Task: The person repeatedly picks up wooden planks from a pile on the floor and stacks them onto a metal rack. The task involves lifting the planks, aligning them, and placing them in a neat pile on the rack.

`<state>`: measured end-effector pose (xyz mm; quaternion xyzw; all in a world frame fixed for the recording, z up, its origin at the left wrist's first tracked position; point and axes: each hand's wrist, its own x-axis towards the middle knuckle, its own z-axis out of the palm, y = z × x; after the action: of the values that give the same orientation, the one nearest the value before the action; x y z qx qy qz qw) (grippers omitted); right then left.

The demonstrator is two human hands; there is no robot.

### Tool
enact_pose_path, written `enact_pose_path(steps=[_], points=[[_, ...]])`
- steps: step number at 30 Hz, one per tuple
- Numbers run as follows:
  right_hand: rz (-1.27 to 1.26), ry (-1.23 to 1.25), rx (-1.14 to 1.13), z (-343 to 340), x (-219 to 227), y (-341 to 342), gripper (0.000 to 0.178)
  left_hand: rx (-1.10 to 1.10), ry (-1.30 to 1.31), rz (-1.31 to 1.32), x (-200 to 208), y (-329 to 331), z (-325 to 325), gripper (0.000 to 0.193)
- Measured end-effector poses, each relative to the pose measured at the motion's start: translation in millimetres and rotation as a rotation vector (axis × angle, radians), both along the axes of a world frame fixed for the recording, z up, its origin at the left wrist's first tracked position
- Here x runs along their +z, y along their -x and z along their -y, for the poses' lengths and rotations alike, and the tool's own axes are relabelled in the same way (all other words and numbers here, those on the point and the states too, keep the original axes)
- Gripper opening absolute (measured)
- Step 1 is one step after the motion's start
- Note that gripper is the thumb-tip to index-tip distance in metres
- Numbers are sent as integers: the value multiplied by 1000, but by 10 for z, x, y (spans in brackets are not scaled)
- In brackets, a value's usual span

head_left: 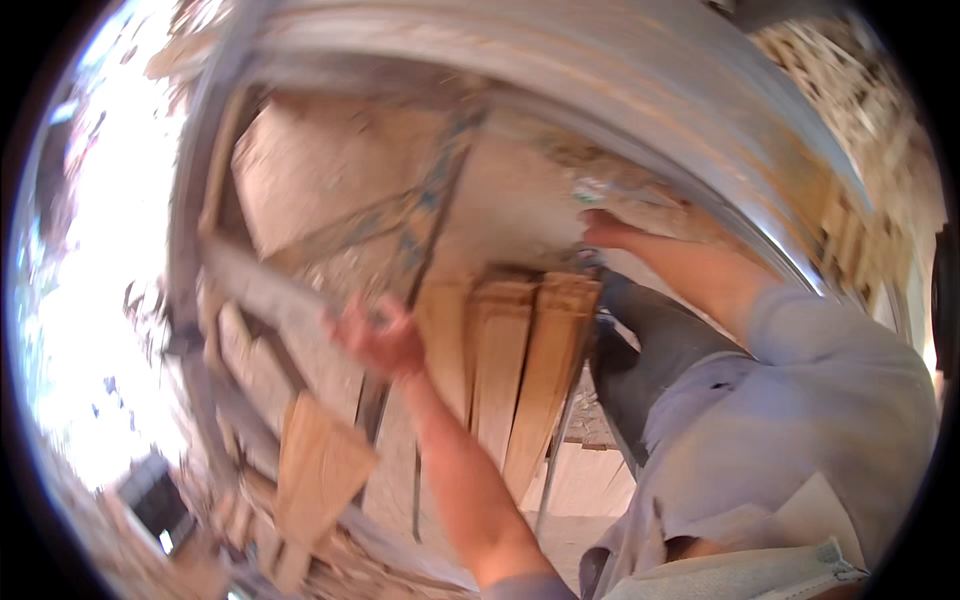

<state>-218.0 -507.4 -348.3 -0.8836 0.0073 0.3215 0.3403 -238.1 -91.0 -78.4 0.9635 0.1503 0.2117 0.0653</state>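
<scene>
My left hand [380,340] reaches out over the middle of the work area, its fingers apart and somewhat curled, with nothing visible in them. Its fingertips lie close to the end of a pale, greyish board [265,290]; whether they touch is unclear. Just right of that hand, several wooden planks [500,350] lie side by side in a stack. My right hand [607,230] is beyond the planks, near the large curved machine or beam. Motion blur and its small size hide its fingers, so what it holds, if anything, does not show.
A long grey and rust-coloured beam-like surface [640,60] spans the top. A metal frame [435,210] with worn blue paint crosses sawdust-covered ground. A wedge-shaped wood piece [318,465] rests at lower left. Stacked wood [850,100] fills the upper right.
</scene>
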Motion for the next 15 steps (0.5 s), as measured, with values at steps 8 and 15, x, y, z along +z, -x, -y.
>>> enact_pose_path(steps=[8,15], points=[[-71,-540,105,-1362,2361,-51,46,17,165,86,444,110,-4,39],[-298,-995,167,-2832,3609,352,66,297,642,304,348,2122,1364,32]])
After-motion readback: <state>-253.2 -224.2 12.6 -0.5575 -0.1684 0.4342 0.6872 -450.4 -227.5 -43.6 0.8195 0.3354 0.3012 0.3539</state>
